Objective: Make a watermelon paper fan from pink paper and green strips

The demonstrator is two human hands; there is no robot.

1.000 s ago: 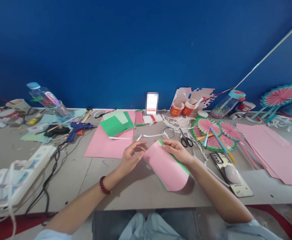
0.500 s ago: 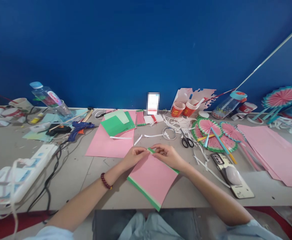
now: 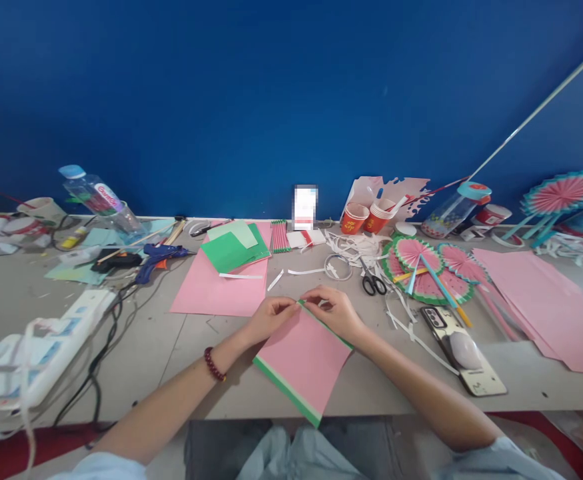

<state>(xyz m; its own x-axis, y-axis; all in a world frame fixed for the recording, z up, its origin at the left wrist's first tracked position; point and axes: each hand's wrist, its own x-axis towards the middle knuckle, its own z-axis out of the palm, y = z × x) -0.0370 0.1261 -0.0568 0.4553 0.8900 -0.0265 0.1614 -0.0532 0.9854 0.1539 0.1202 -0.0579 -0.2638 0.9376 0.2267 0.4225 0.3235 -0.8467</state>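
A pink paper sheet with green and white edge bands [image 3: 304, 360] lies flat on the grey table [image 3: 171, 360] right in front of me, turned like a diamond. My left hand [image 3: 270, 315] and my right hand [image 3: 332, 312] both pinch its far corner, fingers closed on the paper. A dark red bead bracelet [image 3: 214, 364] is on my left wrist.
Behind the hands lie a large pink sheet [image 3: 218, 283] with green sheets [image 3: 231, 250], scissors [image 3: 372, 280], a tape ring [image 3: 337, 266] and white paper strips. Watermelon paper fans [image 3: 424, 267], a phone [image 3: 464, 350] and pink sheets [image 3: 546, 303] are right; a glue gun [image 3: 156, 257] and power strip [image 3: 46, 347] left.
The sheet, curled and lifted a second ago, now lies flat on the table. Both hands have come together at its far corner and have barely moved in the last half second.
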